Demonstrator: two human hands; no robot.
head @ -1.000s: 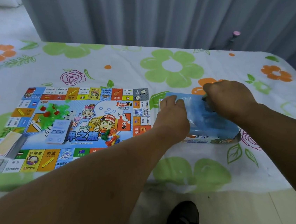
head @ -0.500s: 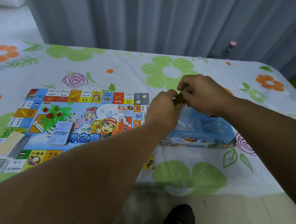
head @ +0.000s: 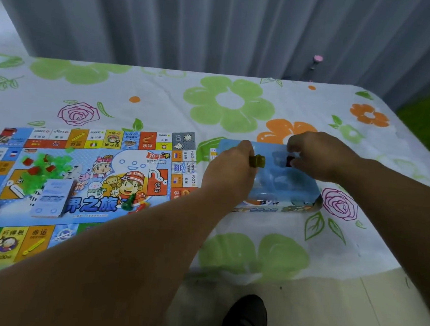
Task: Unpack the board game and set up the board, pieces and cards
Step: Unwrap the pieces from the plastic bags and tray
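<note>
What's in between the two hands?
In the head view: the olive game piece gripped by the left hand, then bare blue box tray, then a dark red bit at the right hand fingertips.

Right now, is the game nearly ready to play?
Partly, I'd say. Done: the board lies open, with a pile of houses, a card deck and a green pawn on it. In hand: the left hand pinches an olive pawn, and the right hand reaches a dark red piece in the blue tray. Left, probably: clearing the tray and sorting that pile.
</note>
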